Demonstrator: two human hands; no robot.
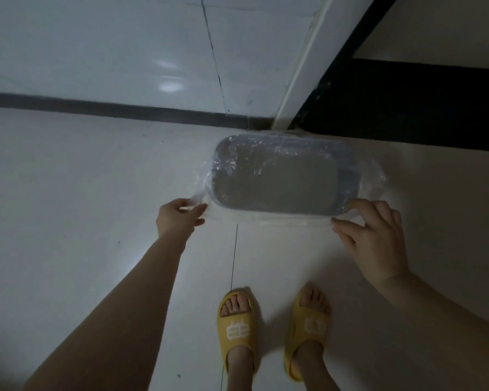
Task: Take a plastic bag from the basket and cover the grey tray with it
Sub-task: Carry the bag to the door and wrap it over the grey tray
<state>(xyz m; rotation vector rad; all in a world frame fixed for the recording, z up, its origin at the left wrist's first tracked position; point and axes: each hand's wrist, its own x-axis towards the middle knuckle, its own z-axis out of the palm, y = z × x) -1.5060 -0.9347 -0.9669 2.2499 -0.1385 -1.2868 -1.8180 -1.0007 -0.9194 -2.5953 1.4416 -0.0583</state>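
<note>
The grey tray (285,179) lies flat on the pale floor close to the wall, a rounded rectangle with a raised rim. A clear crinkled plastic bag (374,176) is spread over it and spills past its left, right and near edges. My left hand (178,218) pinches the bag's near left corner beside the tray. At the near right corner my right hand (376,235) holds the bag's edge between thumb and fingers. No basket is in view.
A white tiled wall (96,52) with a dark skirting strip (110,110) runs just behind the tray. A white door frame (302,66) and a black threshold (407,108) are at the back right. My feet in yellow slippers (236,328) stand just in front of the tray.
</note>
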